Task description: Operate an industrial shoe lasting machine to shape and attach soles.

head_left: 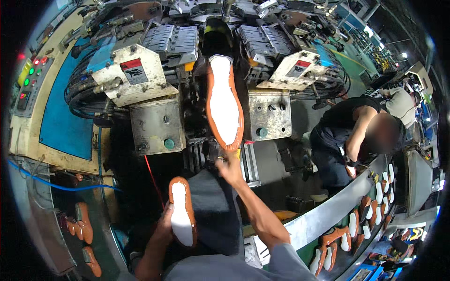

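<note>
between the machine's two clamp blocks (154, 124), sole-up orange shoe (224, 105) pinched at the heel by right hand (229, 167), second shoe (182, 211) gripped in left hand (164, 227) over the lap, likely seating crooked if released off-centre.

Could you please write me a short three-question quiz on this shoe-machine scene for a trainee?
1. True or false: the left hand holds an orange shoe with its white bottom facing up.
2. Where is the right hand? A) on the green button B) at the near end of the shoe in the machine C) on the conveyor
3. What colour is the panel at the left of the machine?

Key: 1 true; 2 B; 3 blue.
</note>
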Available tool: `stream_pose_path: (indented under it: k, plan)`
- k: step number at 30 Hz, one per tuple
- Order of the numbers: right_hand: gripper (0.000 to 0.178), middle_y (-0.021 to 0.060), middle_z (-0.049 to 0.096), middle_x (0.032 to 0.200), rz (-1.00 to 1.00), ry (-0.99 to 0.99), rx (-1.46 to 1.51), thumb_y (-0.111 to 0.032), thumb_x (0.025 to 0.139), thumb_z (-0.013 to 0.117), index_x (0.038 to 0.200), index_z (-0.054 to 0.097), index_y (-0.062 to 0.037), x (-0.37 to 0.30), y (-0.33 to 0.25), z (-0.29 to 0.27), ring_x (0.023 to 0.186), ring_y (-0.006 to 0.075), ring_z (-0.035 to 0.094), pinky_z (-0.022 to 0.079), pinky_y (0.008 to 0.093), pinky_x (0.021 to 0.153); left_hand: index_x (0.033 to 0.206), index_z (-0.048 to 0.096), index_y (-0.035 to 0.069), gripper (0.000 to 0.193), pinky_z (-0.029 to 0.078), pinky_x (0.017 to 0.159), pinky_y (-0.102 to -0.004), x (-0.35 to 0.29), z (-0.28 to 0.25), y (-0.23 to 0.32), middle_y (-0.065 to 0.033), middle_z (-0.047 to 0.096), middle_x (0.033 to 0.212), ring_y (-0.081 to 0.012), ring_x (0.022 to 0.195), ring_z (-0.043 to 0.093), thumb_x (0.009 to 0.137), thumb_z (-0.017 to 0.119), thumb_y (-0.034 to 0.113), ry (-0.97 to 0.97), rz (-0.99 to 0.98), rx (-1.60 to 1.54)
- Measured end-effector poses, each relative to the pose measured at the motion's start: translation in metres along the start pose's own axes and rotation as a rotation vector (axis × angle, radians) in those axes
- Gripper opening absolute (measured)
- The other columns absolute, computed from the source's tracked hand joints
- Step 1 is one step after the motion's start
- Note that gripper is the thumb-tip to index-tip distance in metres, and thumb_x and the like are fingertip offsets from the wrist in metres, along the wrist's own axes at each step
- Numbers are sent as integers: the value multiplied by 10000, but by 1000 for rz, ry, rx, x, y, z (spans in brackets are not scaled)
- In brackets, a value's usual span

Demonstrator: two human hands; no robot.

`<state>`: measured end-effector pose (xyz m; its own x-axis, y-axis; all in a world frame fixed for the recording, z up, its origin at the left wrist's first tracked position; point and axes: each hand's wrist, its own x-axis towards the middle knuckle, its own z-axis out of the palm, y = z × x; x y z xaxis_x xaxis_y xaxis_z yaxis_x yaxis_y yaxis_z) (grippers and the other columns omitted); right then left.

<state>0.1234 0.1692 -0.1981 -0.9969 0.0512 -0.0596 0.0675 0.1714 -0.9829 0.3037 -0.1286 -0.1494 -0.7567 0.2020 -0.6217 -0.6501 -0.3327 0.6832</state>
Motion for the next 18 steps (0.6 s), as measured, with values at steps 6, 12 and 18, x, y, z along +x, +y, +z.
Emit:
stream_pose_path:
  k: [6, 12, 18]
  plan:
    - [709, 265, 567, 1589, -822, 184, -895, -158, 927, 773, 1600, 570, -74, -38, -206, -29, 1477, 481, 530, 384, 601, 1265, 1541, 494, 17, 798, 658, 893, -539, 7, -13, -4, -249, 712, 1297, -406, 1031, 771, 1104, 472, 685, -52, -90, -129]
    - [651, 282, 445, 1686, -824, 272, -1132, -141, 996, 622, 1627, 506, -37, 57, -179, -21, 1580, 485, 395, 288, 593, 1336, 1600, 439, 11, 832, 645, 956, -614, 0, 20, 16, -279, 693, 1340, -473, 1100, 759, 1113, 464, 684, -159, -74, -111]
    - [650, 274, 491, 1633, -878, 301, -1165, -130, 960, 702, 1583, 544, -34, 63, -178, -12, 1528, 476, 450, 339, 590, 1303, 1644, 402, 17, 866, 592, 1058, -668, -12, 55, 35, -286, 667, 1418, -507, 1186, 730, 1109, 471, 694, -211, -130, -268]
